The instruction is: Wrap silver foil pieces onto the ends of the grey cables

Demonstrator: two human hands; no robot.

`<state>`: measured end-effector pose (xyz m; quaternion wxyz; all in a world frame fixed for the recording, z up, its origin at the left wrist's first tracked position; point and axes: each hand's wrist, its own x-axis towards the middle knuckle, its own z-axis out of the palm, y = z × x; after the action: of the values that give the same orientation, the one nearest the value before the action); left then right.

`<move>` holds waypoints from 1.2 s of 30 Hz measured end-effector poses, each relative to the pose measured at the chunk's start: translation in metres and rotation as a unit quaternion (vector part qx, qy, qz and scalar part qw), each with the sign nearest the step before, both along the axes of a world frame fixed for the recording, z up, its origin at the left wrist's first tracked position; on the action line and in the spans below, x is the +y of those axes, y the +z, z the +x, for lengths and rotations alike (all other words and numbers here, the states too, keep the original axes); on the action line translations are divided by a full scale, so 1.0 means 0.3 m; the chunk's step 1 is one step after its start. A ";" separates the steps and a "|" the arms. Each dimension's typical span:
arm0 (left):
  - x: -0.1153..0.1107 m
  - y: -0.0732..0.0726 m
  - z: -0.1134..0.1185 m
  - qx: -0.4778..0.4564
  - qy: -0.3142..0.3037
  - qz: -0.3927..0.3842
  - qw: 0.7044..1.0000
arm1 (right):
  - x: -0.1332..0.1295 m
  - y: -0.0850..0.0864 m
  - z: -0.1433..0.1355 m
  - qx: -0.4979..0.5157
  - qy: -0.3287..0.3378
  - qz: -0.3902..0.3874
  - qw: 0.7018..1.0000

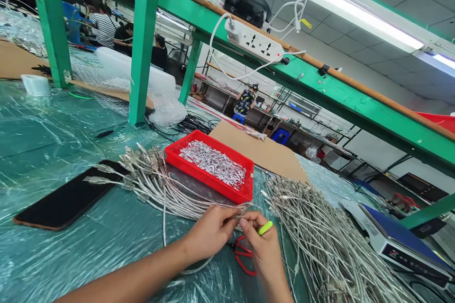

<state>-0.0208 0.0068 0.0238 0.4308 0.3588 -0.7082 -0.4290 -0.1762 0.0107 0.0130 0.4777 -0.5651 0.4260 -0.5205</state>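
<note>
My left hand (pixel 212 232) is closed, pinching the end of a grey-white cable (pixel 241 209) between thumb and fingers. My right hand (pixel 262 239) meets it there, thumb and forefinger pressed together at the cable end. A bright yellow-green tool end (pixel 265 227) sticks out of the right hand; its rest is hidden by the fingers. Red-handled scissors (pixel 245 256) lie on the table below the hands, partly covered. Left of the hands stretches a bundle of cables (pixel 167 196) with metal plugs. Just beyond, a red tray (pixel 209 184) holds many small silvery pieces.
A large heap of cables (pixel 320 232) lies at right, beside a blue-topped scale (pixel 401 241). A black phone (pixel 67 196) rests at left. Cardboard (pixel 263 151) lies behind the tray. Green posts (pixel 144 42) and a shelf beam with a power strip (pixel 255 41) rise beyond. People sit farther back.
</note>
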 end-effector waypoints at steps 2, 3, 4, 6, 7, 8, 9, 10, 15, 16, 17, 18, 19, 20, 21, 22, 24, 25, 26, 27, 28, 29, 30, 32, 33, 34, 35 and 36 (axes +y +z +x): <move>0.002 0.004 0.000 0.019 -0.017 0.021 0.999 | 0.003 -0.004 -0.004 -0.033 0.028 0.012 0.999; 0.004 0.008 0.002 0.029 -0.022 0.021 0.999 | 0.004 -0.006 -0.006 -0.052 0.037 0.021 0.998; 0.005 0.013 0.004 0.039 -0.025 0.017 0.999 | 0.005 -0.006 -0.007 -0.068 0.043 0.030 0.996; 0.007 0.022 0.012 0.066 -0.030 0.017 0.997 | 0.007 -0.005 -0.009 -0.089 0.047 0.040 0.994; 0.007 0.026 0.017 0.080 -0.037 0.030 0.996 | 0.006 -0.005 -0.010 -0.093 0.045 0.041 0.994; 0.006 0.029 0.021 0.093 -0.047 0.051 0.993 | 0.005 -0.004 -0.010 -0.094 0.043 0.041 0.994; 0.004 0.031 0.024 0.106 -0.057 0.074 0.990 | 0.003 -0.002 -0.011 -0.092 0.043 0.040 0.994; 0.002 0.032 0.027 0.116 -0.065 0.094 0.987 | 0.001 -0.001 -0.011 -0.090 0.042 0.041 0.994; -0.016 0.024 0.022 0.140 -0.049 0.125 0.981 | -0.002 0.007 -0.005 -0.087 0.037 0.055 0.994; -0.019 0.022 0.020 0.142 -0.048 0.130 0.980 | 0.000 0.009 -0.003 -0.089 0.036 0.056 0.994; -0.022 0.020 0.019 0.142 -0.049 0.135 0.979 | 0.002 0.011 0.000 -0.093 0.036 0.057 0.993; -0.024 0.019 0.018 0.140 -0.052 0.142 0.979 | 0.004 0.013 0.002 -0.096 0.036 0.058 0.993; -0.026 0.017 0.017 0.135 -0.055 0.150 0.978 | 0.006 0.014 0.005 -0.099 0.038 0.060 0.993; -0.027 0.016 0.016 0.131 -0.056 0.157 0.977 | 0.007 0.016 0.007 -0.101 0.041 0.061 0.992; -0.028 0.015 0.016 0.129 -0.058 0.165 0.976 | 0.007 0.016 0.008 -0.104 0.045 0.062 0.992; -0.029 0.014 0.015 0.129 -0.060 0.171 0.975 | 0.007 0.016 0.010 -0.108 0.051 0.063 0.991; -0.029 0.014 0.013 0.137 -0.064 0.181 0.972 | 0.003 0.014 0.011 -0.118 0.065 0.062 0.989; -0.028 0.014 0.012 0.142 -0.066 0.184 0.970 | 0.002 0.012 0.010 -0.122 0.073 0.061 0.988; -0.028 0.013 0.011 0.146 -0.067 0.186 0.969 | 0.002 0.010 0.009 -0.126 0.081 0.059 0.987; -0.028 0.014 0.010 0.150 -0.068 0.188 0.968 | 0.003 0.008 0.008 -0.127 0.088 0.055 0.986; -0.029 0.014 0.010 0.155 -0.067 0.191 0.967 | 0.005 0.006 0.006 -0.124 0.094 0.049 0.987; -0.030 0.014 0.011 0.163 -0.065 0.195 0.965 | 0.010 0.004 0.004 -0.119 0.102 0.041 0.987; -0.032 0.015 0.013 0.176 -0.061 0.202 0.962 | 0.016 0.004 0.002 -0.116 0.111 0.033 0.987; -0.038 0.019 0.020 0.209 -0.047 0.216 0.953 | 0.030 0.006 -0.002 -0.113 0.137 0.022 0.984; -0.041 0.021 0.024 0.224 -0.038 0.222 0.948 | 0.037 0.008 -0.003 -0.117 0.147 0.021 0.982; -0.044 0.023 0.028 0.235 -0.030 0.224 0.945 | 0.041 0.012 -0.003 -0.124 0.149 0.022 0.981; -0.045 0.025 0.031 0.239 -0.026 0.225 0.944 | 0.043 0.016 -0.003 -0.131 0.142 0.026 0.981; -0.046 0.026 0.034 0.239 -0.027 0.223 0.945 | 0.041 0.020 -0.003 -0.131 0.126 0.033 0.983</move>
<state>-0.0107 -0.0070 0.0316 0.4845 0.3139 -0.4799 -0.6606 -0.1770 0.0231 0.0189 0.6094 -0.5251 0.3019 -0.5116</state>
